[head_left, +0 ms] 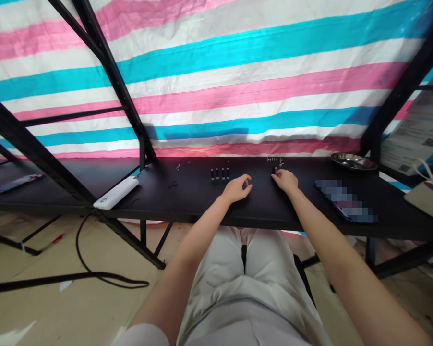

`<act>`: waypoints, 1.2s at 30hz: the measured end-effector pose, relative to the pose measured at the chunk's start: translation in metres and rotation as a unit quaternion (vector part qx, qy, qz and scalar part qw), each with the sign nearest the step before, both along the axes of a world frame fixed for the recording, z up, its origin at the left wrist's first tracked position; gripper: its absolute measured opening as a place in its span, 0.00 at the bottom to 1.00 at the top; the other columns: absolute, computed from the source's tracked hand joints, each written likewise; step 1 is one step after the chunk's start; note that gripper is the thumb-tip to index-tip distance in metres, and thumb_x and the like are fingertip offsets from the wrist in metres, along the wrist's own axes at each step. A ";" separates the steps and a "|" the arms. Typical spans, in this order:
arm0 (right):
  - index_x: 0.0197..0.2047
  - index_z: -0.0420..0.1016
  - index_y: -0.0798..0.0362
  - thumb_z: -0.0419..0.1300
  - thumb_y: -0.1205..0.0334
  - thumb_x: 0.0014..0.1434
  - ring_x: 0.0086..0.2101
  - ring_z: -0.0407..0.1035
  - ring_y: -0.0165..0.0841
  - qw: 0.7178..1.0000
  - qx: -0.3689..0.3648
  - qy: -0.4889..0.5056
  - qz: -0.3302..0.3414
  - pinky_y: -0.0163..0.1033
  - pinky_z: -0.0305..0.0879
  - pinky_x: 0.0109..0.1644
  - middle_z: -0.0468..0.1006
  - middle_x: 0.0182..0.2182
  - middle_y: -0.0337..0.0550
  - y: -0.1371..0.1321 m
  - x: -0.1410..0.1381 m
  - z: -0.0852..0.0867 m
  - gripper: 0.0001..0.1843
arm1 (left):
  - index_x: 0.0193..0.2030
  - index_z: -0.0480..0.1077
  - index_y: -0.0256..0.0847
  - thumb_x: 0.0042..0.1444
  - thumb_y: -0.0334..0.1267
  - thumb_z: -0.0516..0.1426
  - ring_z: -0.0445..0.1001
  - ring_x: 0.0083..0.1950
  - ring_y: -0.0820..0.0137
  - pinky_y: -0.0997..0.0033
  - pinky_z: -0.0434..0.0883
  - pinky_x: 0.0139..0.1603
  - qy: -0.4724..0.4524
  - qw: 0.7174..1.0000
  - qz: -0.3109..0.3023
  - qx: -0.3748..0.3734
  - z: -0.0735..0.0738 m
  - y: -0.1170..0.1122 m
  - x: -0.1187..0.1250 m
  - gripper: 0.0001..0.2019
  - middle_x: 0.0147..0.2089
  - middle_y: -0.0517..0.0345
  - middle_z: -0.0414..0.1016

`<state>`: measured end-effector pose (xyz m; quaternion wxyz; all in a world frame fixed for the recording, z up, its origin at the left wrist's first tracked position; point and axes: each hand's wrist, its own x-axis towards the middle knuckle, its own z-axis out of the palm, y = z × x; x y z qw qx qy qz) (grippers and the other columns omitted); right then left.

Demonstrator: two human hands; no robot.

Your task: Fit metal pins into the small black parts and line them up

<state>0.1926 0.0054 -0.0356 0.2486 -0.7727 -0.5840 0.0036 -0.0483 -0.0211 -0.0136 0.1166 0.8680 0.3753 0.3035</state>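
Observation:
My left hand (238, 188) rests over the black tabletop, its thumb and curled fingers apart with nothing between them. Just left of it stands a row of several small black cylinders (217, 174) with pale ends. My right hand (287, 180) is farther right, its fingertips closed around a small dark piece (275, 170) that looks like another such cylinder; the fingers partly cover it. Behind that hand lies a group of tiny whitish metal-looking parts (274, 159), too small to name.
A shiny metal dish (354, 162) sits at the back right, with a phone-like slab (345, 202) nearer. To the left are a white power bank-like box (117, 193) with a cable and thin dark bits (173, 184). Black frame posts (125, 91) rise before a striped sheet (245, 86).

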 end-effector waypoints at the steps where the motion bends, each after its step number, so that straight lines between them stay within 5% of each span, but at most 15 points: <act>1: 0.36 0.76 0.50 0.54 0.50 0.55 0.37 0.71 0.37 1.000 -0.001 -0.002 0.000 0.38 0.62 0.37 0.78 0.35 0.47 0.000 0.000 0.000 0.15 | 0.47 0.64 0.42 0.55 0.39 0.52 0.70 0.33 0.75 0.75 0.65 0.35 -0.002 1.000 -0.002 0.002 0.000 0.000 0.000 0.13 0.38 0.61 0.74; 7: 0.37 0.75 0.51 0.56 0.51 0.55 0.37 0.70 0.37 1.000 0.000 0.020 0.016 0.38 0.62 0.38 0.78 0.34 0.46 -0.001 0.004 -0.003 0.13 | 0.47 0.64 0.43 0.55 0.38 0.52 0.70 0.33 0.74 0.75 0.65 0.35 -0.006 1.000 -0.005 0.007 -0.001 0.000 -0.001 0.13 0.38 0.62 0.74; 15: 0.41 0.73 0.57 0.52 0.66 0.56 0.35 0.70 0.32 0.992 0.042 0.111 0.047 0.35 0.62 0.42 0.78 0.30 0.46 0.000 0.018 -0.008 0.12 | 0.47 0.64 0.43 0.54 0.37 0.52 0.70 0.33 0.74 0.74 0.66 0.37 -0.004 1.000 0.005 -0.007 0.002 -0.002 -0.001 0.13 0.38 0.61 0.74; 23: 0.38 0.79 0.52 0.57 0.53 0.54 0.37 0.71 0.39 0.999 0.026 0.030 -0.018 0.39 0.64 0.39 0.78 0.35 0.49 -0.007 0.017 -0.003 0.15 | 0.47 0.65 0.43 0.54 0.37 0.52 0.71 0.34 0.74 0.74 0.66 0.37 -0.002 1.000 0.007 -0.011 0.003 -0.002 -0.001 0.13 0.38 0.61 0.74; 31: 0.41 0.79 0.49 0.58 0.50 0.53 0.39 0.72 0.40 0.999 -0.014 0.013 -0.047 0.40 0.64 0.38 0.78 0.37 0.50 -0.009 0.011 0.005 0.17 | 0.47 0.65 0.42 0.54 0.36 0.52 0.71 0.34 0.74 0.75 0.66 0.37 -0.002 1.000 0.007 -0.003 0.002 -0.001 -0.001 0.12 0.37 0.61 0.74; 36: 0.42 0.79 0.49 0.57 0.51 0.53 0.38 0.72 0.40 0.998 -0.025 0.008 -0.049 0.39 0.64 0.38 0.78 0.37 0.50 -0.011 0.008 0.005 0.17 | 0.46 0.66 0.43 0.56 0.35 0.50 0.72 0.37 0.71 0.73 0.67 0.39 0.013 0.997 0.066 0.023 0.004 -0.003 -0.001 0.11 0.37 0.59 0.74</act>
